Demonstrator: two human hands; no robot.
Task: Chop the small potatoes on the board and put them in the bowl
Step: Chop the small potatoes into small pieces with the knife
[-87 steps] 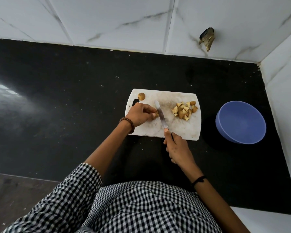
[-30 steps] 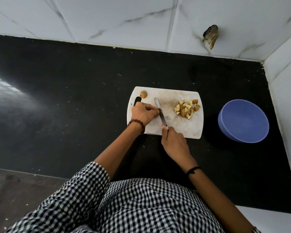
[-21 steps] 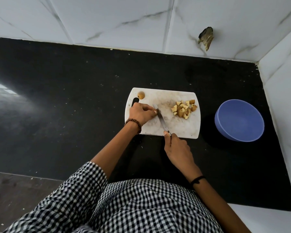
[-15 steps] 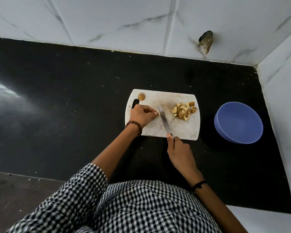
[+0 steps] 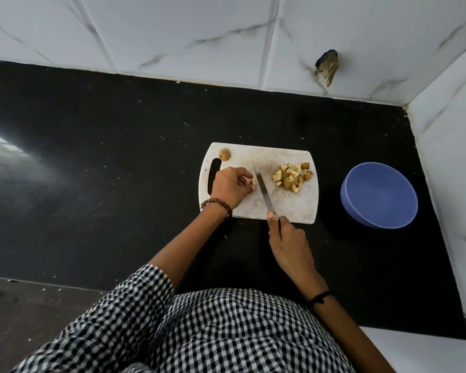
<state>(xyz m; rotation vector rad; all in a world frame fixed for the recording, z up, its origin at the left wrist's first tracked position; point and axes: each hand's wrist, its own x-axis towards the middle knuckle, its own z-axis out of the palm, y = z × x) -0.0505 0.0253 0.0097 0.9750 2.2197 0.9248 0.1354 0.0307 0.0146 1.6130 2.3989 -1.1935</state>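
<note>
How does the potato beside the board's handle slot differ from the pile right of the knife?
The whole potato is round and uncut; the pile is many angular chunks. The whole potato shows only brown skin; the pile also shows pale yellow cut faces. The whole potato lies alone at the cutting board's far left corner; the pile lies right of the knife. Both rest on the board, outside the blue bowl.

- Board [image 5: 285, 208]: white plastic, looking scuffed and stained.
- Bowl [image 5: 379, 195]: blue plastic, appearing smooth.
- Knife [image 5: 265, 191]: metal blade gleaming.
- Counter [image 5: 119, 170]: black polished stone, reflecting light.
</note>
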